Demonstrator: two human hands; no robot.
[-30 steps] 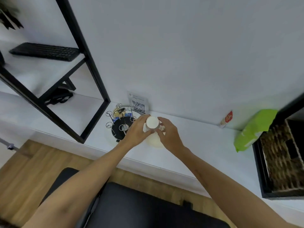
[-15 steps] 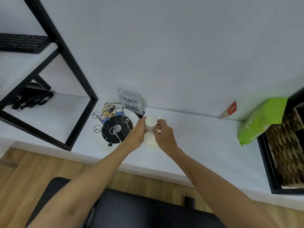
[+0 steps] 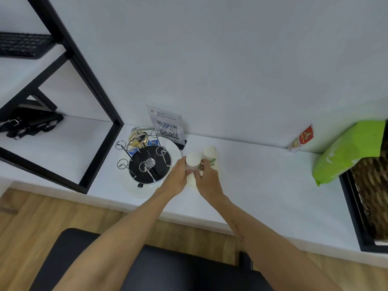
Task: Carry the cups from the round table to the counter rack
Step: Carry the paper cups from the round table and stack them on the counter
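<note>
Centrally, on the white desk [image 3: 262, 185], two white cups are seen bottom-up. The near cup [image 3: 192, 160] is held between both hands: the left hand [image 3: 175, 178] is curled against its left side, the right hand [image 3: 206, 180] against its right side, each grip grasping that cup. The far cup [image 3: 210, 152] is placed just beside it, toward the upper right, with a green leaf print on its wall; whether the right fingers touch it cannot be told. Both cups are set over a pale round plate [image 3: 216, 170], only partly visible under the hands.

Left of the cups, near them, a wire rack [image 3: 147, 162] is stood on a black round base, its chrome looped pegs pointing upward; the base is seated on a white dish [image 3: 174, 151]. A brass-coloured item and a blue packet are lodged at the rack's upper-left side; their kind cannot be told.

Behind the rack, a QR card [image 3: 168, 127] is propped upright against the wall.

At the right of the frame: a red-and-white sachet [image 3: 301, 139] is leaned on the wall, a green bag [image 3: 350, 150] is laid tilted, and a wicker basket [image 3: 373, 196] is held in a black frame.

At the upper left: a black shelf frame [image 3: 88, 85], a keyboard [image 3: 23, 45] on its upper shelf, a black bag [image 3: 29, 123] on the lower one.

At the bottom: wooden floor and a black seat [image 3: 168, 269].
</note>
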